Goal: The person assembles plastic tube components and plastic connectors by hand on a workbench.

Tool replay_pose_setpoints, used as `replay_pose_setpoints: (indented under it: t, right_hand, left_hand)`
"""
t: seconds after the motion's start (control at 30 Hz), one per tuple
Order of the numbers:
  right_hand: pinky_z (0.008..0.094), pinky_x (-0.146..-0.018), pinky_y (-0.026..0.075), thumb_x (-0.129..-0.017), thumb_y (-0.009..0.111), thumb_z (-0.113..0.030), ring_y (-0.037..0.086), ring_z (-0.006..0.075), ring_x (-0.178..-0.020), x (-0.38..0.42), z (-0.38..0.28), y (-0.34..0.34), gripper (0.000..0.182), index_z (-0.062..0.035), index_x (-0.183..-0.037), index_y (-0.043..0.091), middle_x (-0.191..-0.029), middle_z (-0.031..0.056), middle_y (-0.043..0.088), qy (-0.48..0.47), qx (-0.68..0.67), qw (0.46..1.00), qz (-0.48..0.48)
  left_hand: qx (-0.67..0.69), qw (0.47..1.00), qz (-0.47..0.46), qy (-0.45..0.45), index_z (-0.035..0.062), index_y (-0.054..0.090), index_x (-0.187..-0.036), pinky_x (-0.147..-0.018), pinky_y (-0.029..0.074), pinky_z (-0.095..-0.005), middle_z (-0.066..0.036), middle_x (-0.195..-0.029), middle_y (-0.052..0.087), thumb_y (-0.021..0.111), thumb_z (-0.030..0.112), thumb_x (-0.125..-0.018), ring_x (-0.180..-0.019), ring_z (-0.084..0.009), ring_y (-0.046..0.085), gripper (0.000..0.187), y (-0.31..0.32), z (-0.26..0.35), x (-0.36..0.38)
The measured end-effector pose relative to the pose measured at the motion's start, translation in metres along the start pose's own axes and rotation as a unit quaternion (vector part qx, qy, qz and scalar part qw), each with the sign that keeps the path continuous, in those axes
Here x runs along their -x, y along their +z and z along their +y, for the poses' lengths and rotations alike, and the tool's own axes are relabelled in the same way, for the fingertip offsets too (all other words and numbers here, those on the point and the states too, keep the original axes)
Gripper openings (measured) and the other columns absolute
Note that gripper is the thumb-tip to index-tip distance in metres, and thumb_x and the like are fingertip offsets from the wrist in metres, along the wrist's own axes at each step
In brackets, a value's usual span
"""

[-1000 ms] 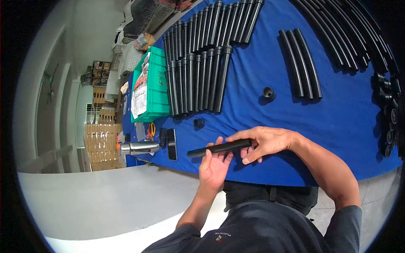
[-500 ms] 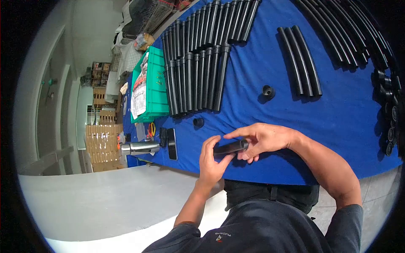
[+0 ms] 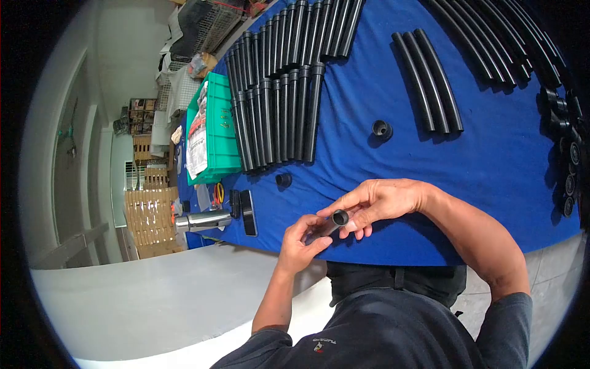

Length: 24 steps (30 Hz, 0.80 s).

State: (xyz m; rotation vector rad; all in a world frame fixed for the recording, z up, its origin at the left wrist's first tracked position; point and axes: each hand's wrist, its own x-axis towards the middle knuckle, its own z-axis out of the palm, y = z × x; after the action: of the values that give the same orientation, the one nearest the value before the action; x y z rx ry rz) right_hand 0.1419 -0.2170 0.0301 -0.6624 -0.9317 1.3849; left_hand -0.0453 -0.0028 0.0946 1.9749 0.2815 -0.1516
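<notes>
A black tube (image 3: 326, 229) is between my two hands, its open end tilted up toward me. My left hand (image 3: 298, 247) wraps round its lower part, thumb along the near side. At the open end, my right hand (image 3: 388, 202) has its thumb and fingers closed about the rim. The tube's far end is hidden by my left hand. A small black cap-like fitting (image 3: 283, 180) lies on the blue cloth beyond my left hand. Farther off, beyond my right hand, sits another black round fitting (image 3: 381, 129).
Rows of black tubes with collars (image 3: 276, 117) lie beside a green crate (image 3: 224, 132). Three plain black tubes (image 3: 428, 83) lie at right, with more tubes (image 3: 479, 43) behind. Round black parts (image 3: 568, 160) line the right edge. A phone (image 3: 248, 212) and metal flask (image 3: 206, 220) are at left.
The tube has turned so its open end now faces up toward me. Both hands stay on it, the right a little farther left. The whole view has shifted slightly.
</notes>
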Motion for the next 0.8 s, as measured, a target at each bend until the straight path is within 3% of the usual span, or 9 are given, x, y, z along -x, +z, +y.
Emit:
replay_pose_setpoints:
  t: [0.3, 0.4, 0.5, 0.6, 0.7, 0.8]
  right_hand:
    - [0.0270, -0.075, 0.057, -0.098, 0.071, -0.025, 0.067, 0.0120, -0.083, -0.002, 0.005, 0.001, 0.049, -0.0094, -0.143, 0.060, -0.094, 0.0036, 0.070, 0.002, -0.002, 1.000, 0.014]
    - [0.0276, -0.079, 0.059, -0.095, 0.073, -0.014, 0.068, 0.0126, -0.088, -0.001, -0.001, 0.002, 0.045, -0.0126, -0.139, 0.064, -0.103, 0.0057, 0.072, 0.030, 0.000, 0.999, 0.033]
    - [0.0268, -0.072, 0.057, -0.095, 0.074, -0.026, 0.066, 0.0111, -0.081, -0.003, 0.005, -0.001, 0.051, -0.0096, -0.142, 0.061, -0.091, 0.0030, 0.069, -0.008, 0.024, 0.999, 0.041]
    - [0.0267, -0.071, 0.056, -0.094, 0.075, -0.027, 0.066, 0.0106, -0.080, -0.003, 0.006, -0.004, 0.050, -0.0093, -0.140, 0.063, -0.090, 0.0027, 0.069, -0.015, 0.037, 0.998, 0.051]
    - [0.0264, -0.071, 0.056, -0.094, 0.075, -0.025, 0.065, 0.0102, -0.080, -0.003, 0.003, -0.003, 0.049, -0.0089, -0.139, 0.064, -0.090, 0.0022, 0.069, -0.006, 0.056, 0.997, 0.049]
    - [0.0263, -0.071, 0.056, -0.094, 0.075, -0.024, 0.065, 0.0099, -0.079, -0.001, -0.002, -0.001, 0.049, -0.0089, -0.140, 0.063, -0.091, 0.0016, 0.069, 0.002, 0.065, 0.996, 0.054]
  left_hand:
    - [-0.046, 0.996, -0.061, 0.040, -0.0073, 0.068, -0.113, -0.091, 0.050, -0.0346, -0.016, -0.115, 0.066, 0.078, 0.027, -0.090, -0.104, -0.0240, 0.063, 0.042, -0.011, 0.006, -0.004]
    - [-0.034, 0.996, -0.073, 0.035, -0.0089, 0.068, -0.112, -0.093, 0.049, -0.0348, -0.017, -0.115, 0.065, 0.077, 0.026, -0.091, -0.106, -0.0245, 0.063, 0.042, -0.013, 0.005, -0.005]
    - [-0.061, 0.994, -0.084, 0.025, -0.0071, 0.065, -0.121, -0.095, 0.048, -0.0343, -0.016, -0.115, 0.065, 0.075, 0.028, -0.093, -0.106, -0.0231, 0.062, 0.046, -0.016, 0.005, -0.008]
    - [0.043, 0.999, -0.003, 0.009, -0.0042, 0.060, -0.126, -0.086, 0.049, -0.0314, -0.009, -0.109, 0.064, 0.081, 0.030, -0.088, -0.101, -0.0159, 0.061, 0.054, 0.000, 0.003, -0.008]
    - [-0.008, 1.000, -0.011, 0.004, -0.0024, 0.057, -0.125, -0.090, 0.052, -0.0323, -0.010, -0.111, 0.065, 0.082, 0.026, -0.089, -0.104, -0.0170, 0.063, 0.052, -0.005, -0.010, -0.004]
    - [0.019, 0.999, -0.041, -0.029, -0.0009, 0.060, -0.117, -0.087, 0.050, -0.0295, -0.007, -0.108, 0.067, 0.083, 0.019, -0.088, -0.098, -0.0121, 0.063, 0.042, -0.011, -0.020, -0.001]
